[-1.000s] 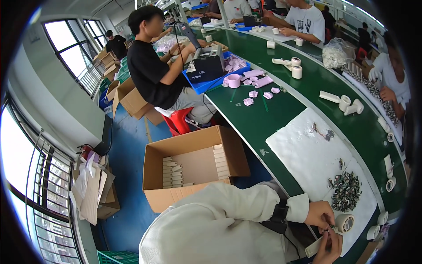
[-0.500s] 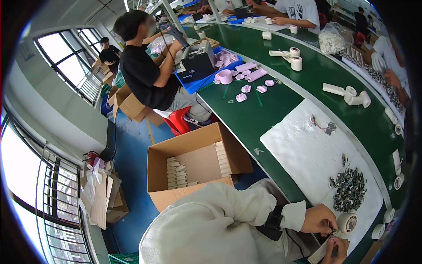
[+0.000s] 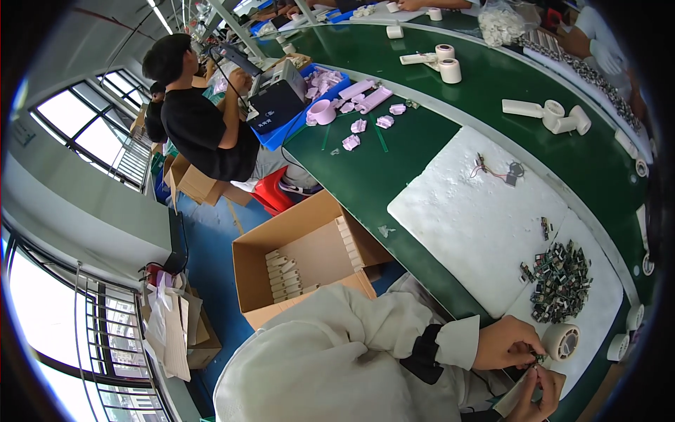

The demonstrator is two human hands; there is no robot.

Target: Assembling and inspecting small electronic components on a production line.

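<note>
My left hand [image 3: 508, 344] comes in from the pale sleeve with thumb and fingers pinched on a small dark circuit board [image 3: 538, 357]. Close against it, my right hand [image 3: 540, 395] is closed on a long white plastic casing [image 3: 509, 398], its fingertips at the same small board. Just beyond the fingers stands a white round fan head [image 3: 562, 342] with an open, spoked face; whether it joins the casing is hidden by the hands. A heap of small circuit boards [image 3: 561, 281] lies past it on the white foam sheet [image 3: 457, 204].
A small motor with wires [image 3: 513, 174] lies on the foam's far part. White fan housings [image 3: 538, 109] rest on the green belt. Pink parts [image 3: 358, 126] and a blue tray [image 3: 278, 141] are farther left, near a seated co-worker [image 3: 204, 119]. A cardboard box [image 3: 246, 281] holds white casings.
The whole view has shifted, with the table's far items sliding left and up. Both hands stay together at the small board; the fingers have moved only slightly.
</note>
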